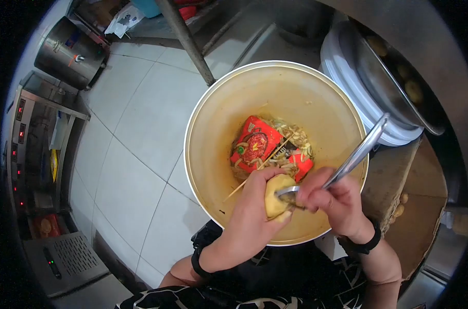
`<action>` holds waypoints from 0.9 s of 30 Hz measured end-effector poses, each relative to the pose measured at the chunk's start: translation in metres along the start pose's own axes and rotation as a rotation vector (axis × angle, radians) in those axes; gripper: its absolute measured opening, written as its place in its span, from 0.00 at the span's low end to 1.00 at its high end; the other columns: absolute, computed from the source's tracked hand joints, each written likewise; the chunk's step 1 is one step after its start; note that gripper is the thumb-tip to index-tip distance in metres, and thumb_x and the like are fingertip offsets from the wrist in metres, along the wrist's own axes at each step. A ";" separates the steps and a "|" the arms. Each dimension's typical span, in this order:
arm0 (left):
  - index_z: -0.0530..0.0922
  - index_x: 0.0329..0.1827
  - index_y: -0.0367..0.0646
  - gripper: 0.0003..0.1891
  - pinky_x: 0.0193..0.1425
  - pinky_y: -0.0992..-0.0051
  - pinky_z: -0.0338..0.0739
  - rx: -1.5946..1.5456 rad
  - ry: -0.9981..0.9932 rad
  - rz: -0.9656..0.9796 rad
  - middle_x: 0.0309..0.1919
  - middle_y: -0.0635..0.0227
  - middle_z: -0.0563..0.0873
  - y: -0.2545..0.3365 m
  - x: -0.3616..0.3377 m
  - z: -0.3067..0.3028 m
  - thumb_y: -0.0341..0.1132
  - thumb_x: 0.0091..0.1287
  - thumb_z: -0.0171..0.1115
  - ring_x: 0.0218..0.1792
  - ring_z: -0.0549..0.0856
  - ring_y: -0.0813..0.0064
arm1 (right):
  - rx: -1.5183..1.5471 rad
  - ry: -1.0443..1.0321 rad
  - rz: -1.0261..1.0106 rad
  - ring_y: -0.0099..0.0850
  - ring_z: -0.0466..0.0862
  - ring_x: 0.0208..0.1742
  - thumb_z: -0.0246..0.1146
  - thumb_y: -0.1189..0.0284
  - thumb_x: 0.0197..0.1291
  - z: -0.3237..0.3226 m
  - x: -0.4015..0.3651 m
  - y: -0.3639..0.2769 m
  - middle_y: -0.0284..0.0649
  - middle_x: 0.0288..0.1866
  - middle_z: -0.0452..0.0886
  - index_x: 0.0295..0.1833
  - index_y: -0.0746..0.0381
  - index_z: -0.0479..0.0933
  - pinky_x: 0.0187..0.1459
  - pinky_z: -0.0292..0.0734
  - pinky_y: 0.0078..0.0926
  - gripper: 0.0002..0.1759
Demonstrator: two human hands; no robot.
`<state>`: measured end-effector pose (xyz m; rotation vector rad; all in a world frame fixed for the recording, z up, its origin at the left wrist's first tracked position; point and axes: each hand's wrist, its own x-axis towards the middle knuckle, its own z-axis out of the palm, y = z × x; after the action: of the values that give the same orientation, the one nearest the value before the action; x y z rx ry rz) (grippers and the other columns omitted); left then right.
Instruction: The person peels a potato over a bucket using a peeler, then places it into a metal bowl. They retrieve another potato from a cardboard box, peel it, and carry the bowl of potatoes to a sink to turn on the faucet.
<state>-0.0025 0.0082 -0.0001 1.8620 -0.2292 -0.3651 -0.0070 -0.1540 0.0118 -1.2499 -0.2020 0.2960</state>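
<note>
My left hand (245,219) is wrapped round a peeled yellow potato (276,198), held over a large round bin (205,147). Closed on a long-handled metal peeler (355,154), my right hand (338,202) holds its head against the potato's right side. The handle slants up and right past the bin's rim. Peelings (298,138), a red printed packet (257,141), a smaller red piece (301,166) and a thin wooden stick (236,191) lie in the bin. My fingers hide part of the peeler's head.
A metal bowl (365,77) with potatoes rests on white stacked lids or basins (342,85) at upper right. Below it stands an open cardboard box (417,206) with several potatoes. A metal table leg (185,41) rises behind the bin; steel equipment (71,257) lines the left.
</note>
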 end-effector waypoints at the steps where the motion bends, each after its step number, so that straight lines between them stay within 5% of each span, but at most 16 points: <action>1: 0.64 0.49 0.40 0.25 0.48 0.79 0.68 0.054 0.006 0.019 0.41 0.64 0.73 0.000 0.000 0.000 0.25 0.47 0.63 0.44 0.74 0.76 | -0.138 0.150 0.093 0.17 0.69 0.28 0.52 0.74 0.58 -0.002 0.003 0.001 0.31 0.30 0.72 0.35 0.66 0.72 0.28 0.64 0.13 0.06; 2: 0.64 0.49 0.40 0.25 0.48 0.79 0.68 0.054 0.007 0.019 0.41 0.64 0.73 0.002 -0.001 -0.001 0.25 0.47 0.63 0.44 0.74 0.76 | -0.277 0.300 0.186 0.16 0.68 0.27 0.51 0.74 0.59 -0.005 0.006 0.001 0.31 0.29 0.72 0.35 0.66 0.72 0.27 0.63 0.13 0.07; 4: 0.63 0.49 0.40 0.25 0.48 0.78 0.68 0.093 -0.049 0.118 0.41 0.64 0.73 0.009 -0.001 -0.001 0.26 0.48 0.63 0.44 0.74 0.75 | -0.058 0.318 0.156 0.16 0.67 0.25 0.51 0.73 0.59 -0.009 0.010 0.005 0.31 0.28 0.71 0.36 0.66 0.72 0.26 0.62 0.13 0.07; 9: 0.63 0.49 0.39 0.24 0.49 0.77 0.67 0.065 0.040 0.085 0.42 0.63 0.72 0.002 0.002 0.000 0.26 0.48 0.63 0.45 0.73 0.73 | -0.006 0.115 -0.136 0.16 0.65 0.23 0.50 0.72 0.60 0.004 -0.002 0.003 0.30 0.25 0.68 0.36 0.66 0.71 0.24 0.60 0.13 0.08; 13: 0.63 0.49 0.38 0.25 0.50 0.77 0.67 0.050 0.020 0.066 0.42 0.63 0.71 -0.002 0.000 0.002 0.26 0.48 0.63 0.45 0.73 0.74 | -0.040 0.094 -0.067 0.16 0.65 0.23 0.51 0.73 0.59 0.002 0.003 0.004 0.31 0.25 0.69 0.36 0.66 0.71 0.24 0.60 0.12 0.07; 16: 0.62 0.50 0.39 0.26 0.50 0.78 0.66 -0.049 -0.109 0.013 0.41 0.65 0.71 0.009 0.003 -0.002 0.26 0.48 0.64 0.45 0.72 0.76 | -0.043 0.321 0.144 0.17 0.66 0.22 0.52 0.73 0.58 -0.012 0.010 0.003 0.33 0.26 0.71 0.36 0.66 0.70 0.24 0.61 0.12 0.07; 21: 0.62 0.50 0.40 0.27 0.49 0.80 0.66 -0.351 -0.130 -0.079 0.41 0.69 0.71 0.003 0.006 -0.007 0.25 0.47 0.65 0.44 0.72 0.80 | 0.032 0.069 -0.146 0.17 0.66 0.22 0.52 0.70 0.59 0.000 -0.001 0.005 0.34 0.27 0.71 0.35 0.65 0.70 0.24 0.61 0.12 0.09; 27: 0.62 0.50 0.41 0.26 0.49 0.81 0.66 -0.389 -0.194 -0.108 0.40 0.70 0.72 0.007 0.007 -0.007 0.25 0.47 0.64 0.43 0.72 0.82 | 0.151 0.037 -0.056 0.17 0.67 0.24 0.53 0.70 0.58 -0.001 -0.004 0.003 0.34 0.27 0.72 0.35 0.66 0.70 0.26 0.62 0.12 0.09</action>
<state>0.0072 0.0099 0.0074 1.4590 -0.1747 -0.6203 -0.0107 -0.1550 0.0092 -1.0975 -0.1794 0.2354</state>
